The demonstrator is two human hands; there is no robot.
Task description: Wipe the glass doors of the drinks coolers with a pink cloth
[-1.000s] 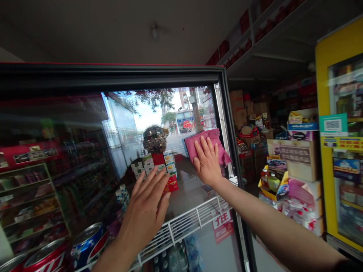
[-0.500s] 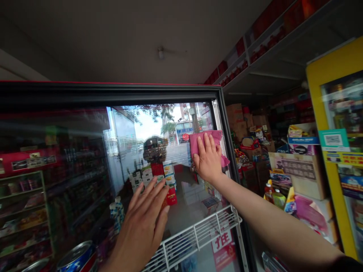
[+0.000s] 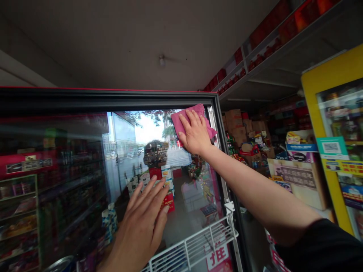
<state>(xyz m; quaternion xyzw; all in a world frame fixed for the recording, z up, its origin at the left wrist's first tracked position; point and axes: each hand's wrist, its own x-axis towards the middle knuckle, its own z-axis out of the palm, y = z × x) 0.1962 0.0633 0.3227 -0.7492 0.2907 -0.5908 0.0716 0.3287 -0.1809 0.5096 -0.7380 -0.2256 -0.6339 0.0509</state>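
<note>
My right hand (image 3: pixel 195 132) lies flat over a pink cloth (image 3: pixel 179 121), pressing it to the upper right part of a glass door (image 3: pixel 185 206). The cloth's edges stick out above and to the right of the fingers. Lower and to the left, my left hand (image 3: pixel 146 221) holds nothing. Its fingers are stretched out toward the glass, and I cannot tell if they touch it. Reflections of a street, shelves and a head show in the pane. The door has a dark frame (image 3: pixel 113 99) with a thin red top edge.
A white wire rack (image 3: pixel 185 254) is fixed low across the door, next to a metal rail (image 3: pixel 227 189). Beyond the frame stand stacked cartons (image 3: pixel 236 124) and a yellow display cabinet (image 3: pixel 314 94). Part of a can (image 3: pixel 61 263) shows at the bottom left.
My right hand has slid the cloth up and to the left along the glass. The left hand stays nearly in place. The view has shifted slightly.
</note>
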